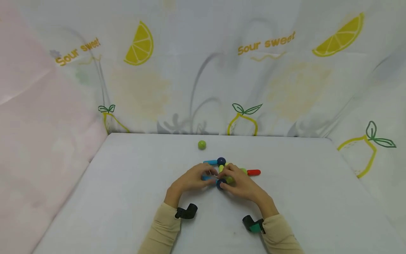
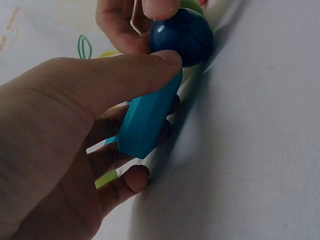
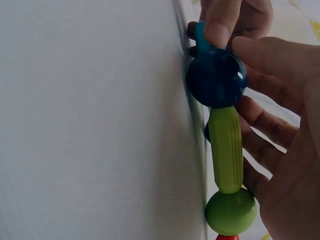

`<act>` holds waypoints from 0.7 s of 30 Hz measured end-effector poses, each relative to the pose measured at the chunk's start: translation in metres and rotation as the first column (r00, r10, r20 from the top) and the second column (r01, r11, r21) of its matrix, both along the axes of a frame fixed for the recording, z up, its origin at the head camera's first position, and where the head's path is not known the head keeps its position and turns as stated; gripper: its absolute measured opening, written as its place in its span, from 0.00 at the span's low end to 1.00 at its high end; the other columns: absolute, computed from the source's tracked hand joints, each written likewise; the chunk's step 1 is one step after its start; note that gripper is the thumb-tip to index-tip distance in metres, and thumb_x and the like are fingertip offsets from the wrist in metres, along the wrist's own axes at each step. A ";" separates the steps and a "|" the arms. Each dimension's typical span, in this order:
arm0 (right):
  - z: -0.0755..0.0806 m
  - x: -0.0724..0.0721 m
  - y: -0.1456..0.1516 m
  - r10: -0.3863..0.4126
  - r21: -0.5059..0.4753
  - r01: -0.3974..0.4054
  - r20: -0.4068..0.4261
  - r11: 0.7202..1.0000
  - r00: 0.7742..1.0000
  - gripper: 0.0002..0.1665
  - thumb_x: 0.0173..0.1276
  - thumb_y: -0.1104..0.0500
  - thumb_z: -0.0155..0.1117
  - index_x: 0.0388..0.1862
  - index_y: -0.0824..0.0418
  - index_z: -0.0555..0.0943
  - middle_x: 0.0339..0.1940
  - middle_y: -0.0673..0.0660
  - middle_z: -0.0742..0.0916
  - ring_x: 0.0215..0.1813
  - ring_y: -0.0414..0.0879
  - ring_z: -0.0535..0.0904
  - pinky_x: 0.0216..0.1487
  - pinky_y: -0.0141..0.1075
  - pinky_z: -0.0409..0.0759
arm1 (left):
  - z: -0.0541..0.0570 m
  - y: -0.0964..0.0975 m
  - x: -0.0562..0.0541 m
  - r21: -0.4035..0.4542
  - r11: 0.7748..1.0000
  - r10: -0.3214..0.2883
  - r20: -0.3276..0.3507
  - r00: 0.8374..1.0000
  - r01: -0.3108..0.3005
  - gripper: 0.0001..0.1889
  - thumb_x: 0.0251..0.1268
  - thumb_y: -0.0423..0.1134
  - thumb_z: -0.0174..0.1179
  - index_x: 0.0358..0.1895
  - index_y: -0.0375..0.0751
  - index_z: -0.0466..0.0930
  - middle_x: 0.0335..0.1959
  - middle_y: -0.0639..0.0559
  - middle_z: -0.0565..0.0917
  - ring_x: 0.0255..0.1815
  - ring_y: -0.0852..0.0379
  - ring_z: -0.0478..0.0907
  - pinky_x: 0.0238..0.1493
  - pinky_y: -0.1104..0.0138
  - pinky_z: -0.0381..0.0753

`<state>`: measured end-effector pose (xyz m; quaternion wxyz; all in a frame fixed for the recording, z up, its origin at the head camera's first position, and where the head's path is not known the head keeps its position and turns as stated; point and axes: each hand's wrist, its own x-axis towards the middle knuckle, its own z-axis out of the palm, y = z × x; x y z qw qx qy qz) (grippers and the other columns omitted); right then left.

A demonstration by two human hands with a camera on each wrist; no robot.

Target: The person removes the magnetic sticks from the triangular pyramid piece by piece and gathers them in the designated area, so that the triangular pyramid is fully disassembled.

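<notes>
In the head view my left hand and right hand meet over a connected figure of coloured rods and balls. The left thumb and fingers pinch a blue rod at its end against a dark blue ball. My right thumb and fingertips grip that ball from the other side. From the ball a yellow-green rod runs to a green ball, and a red rod sticks out beyond it. Behind the hands, another dark blue ball joins a light blue rod and a yellow-green rod.
A loose green ball lies near the back edge of the white table. Hanging cloth with a lemon print stands behind and at both sides. Each wrist wears a black camera.
</notes>
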<state>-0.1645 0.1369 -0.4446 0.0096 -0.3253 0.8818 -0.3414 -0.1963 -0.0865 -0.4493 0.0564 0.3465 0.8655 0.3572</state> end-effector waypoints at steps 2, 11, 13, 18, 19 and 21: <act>-0.001 0.001 -0.001 0.011 -0.001 -0.011 -0.012 1.000 1.000 0.11 0.63 0.56 0.67 0.44 0.53 0.80 0.42 0.49 0.76 0.43 0.42 0.73 0.47 0.35 0.75 | -0.001 0.002 0.002 -0.052 0.997 -0.048 0.058 0.997 0.051 0.11 0.63 0.41 0.62 0.47 0.44 0.80 0.44 0.55 0.82 0.45 0.60 0.76 0.50 0.67 0.75; -0.003 0.004 -0.004 -0.021 0.043 0.025 -0.081 0.999 0.996 0.11 0.60 0.56 0.69 0.42 0.53 0.79 0.39 0.48 0.77 0.42 0.39 0.75 0.46 0.35 0.75 | 0.000 -0.001 0.002 -0.072 0.993 -0.091 0.088 0.992 0.098 0.10 0.63 0.41 0.62 0.46 0.45 0.81 0.44 0.55 0.83 0.44 0.61 0.76 0.51 0.67 0.74; -0.003 0.004 -0.004 -0.032 0.052 0.036 -0.082 0.998 0.996 0.12 0.60 0.57 0.69 0.41 0.53 0.79 0.39 0.47 0.77 0.42 0.38 0.75 0.46 0.35 0.75 | -0.001 -0.005 0.000 -0.070 0.993 -0.087 0.068 0.994 0.092 0.10 0.64 0.41 0.61 0.46 0.46 0.81 0.43 0.56 0.83 0.45 0.61 0.75 0.52 0.67 0.73; -0.002 0.004 -0.003 -0.047 0.073 0.052 -0.068 0.996 0.997 0.12 0.60 0.56 0.69 0.42 0.52 0.78 0.39 0.46 0.76 0.42 0.38 0.74 0.47 0.36 0.75 | -0.004 -0.025 -0.007 -0.034 0.998 0.056 -0.027 0.998 -0.057 0.09 0.63 0.39 0.61 0.46 0.46 0.82 0.42 0.55 0.82 0.47 0.58 0.75 0.53 0.62 0.73; -0.002 0.005 -0.003 -0.049 0.075 0.053 -0.061 0.996 0.997 0.12 0.60 0.56 0.69 0.42 0.52 0.78 0.40 0.46 0.76 0.43 0.38 0.74 0.47 0.36 0.75 | -0.005 -0.029 -0.008 -0.024 0.994 0.104 -0.044 0.994 -0.105 0.09 0.63 0.39 0.62 0.46 0.46 0.82 0.42 0.54 0.81 0.47 0.56 0.75 0.53 0.60 0.73; -0.002 0.005 -0.003 -0.054 0.077 0.058 -0.050 0.995 0.997 0.12 0.60 0.55 0.69 0.42 0.51 0.78 0.40 0.45 0.76 0.43 0.38 0.73 0.47 0.36 0.74 | -0.006 -0.037 -0.011 -0.010 0.979 0.202 -0.072 0.977 -0.203 0.10 0.62 0.38 0.62 0.46 0.46 0.82 0.43 0.52 0.81 0.48 0.53 0.74 0.52 0.58 0.73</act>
